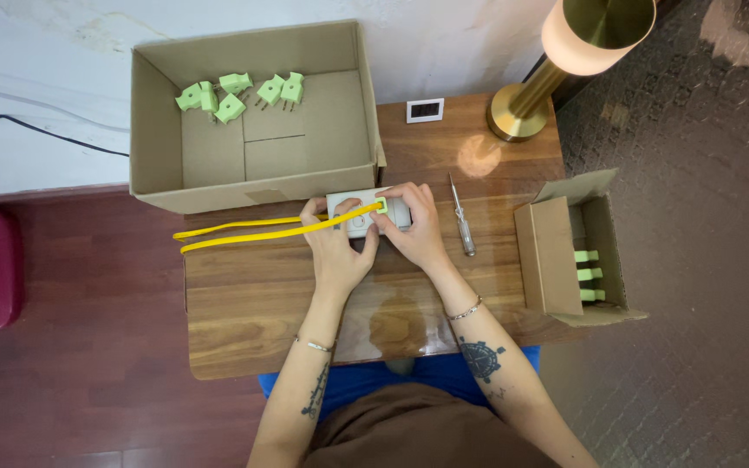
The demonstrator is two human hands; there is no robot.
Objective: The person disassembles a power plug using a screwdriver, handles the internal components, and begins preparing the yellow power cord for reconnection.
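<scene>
Fingers (373,227) pinch grey socket block (396,213); screwdriver (460,217) beside, cardboard box (253,186) behind.

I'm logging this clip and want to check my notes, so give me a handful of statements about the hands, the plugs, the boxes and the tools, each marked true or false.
1. Both hands, left hand and right hand, rest on a grey socket block on the wooden table. True.
2. The large cardboard box holds several loose green plugs. True.
3. The screwdriver is in the right hand. False: it lies on the table, just right of that hand.
4. The yellow cable runs off to the right, toward the lamp. False: it runs left from the block.
5. The small box at the right is empty. False: green pieces show inside it.
</scene>
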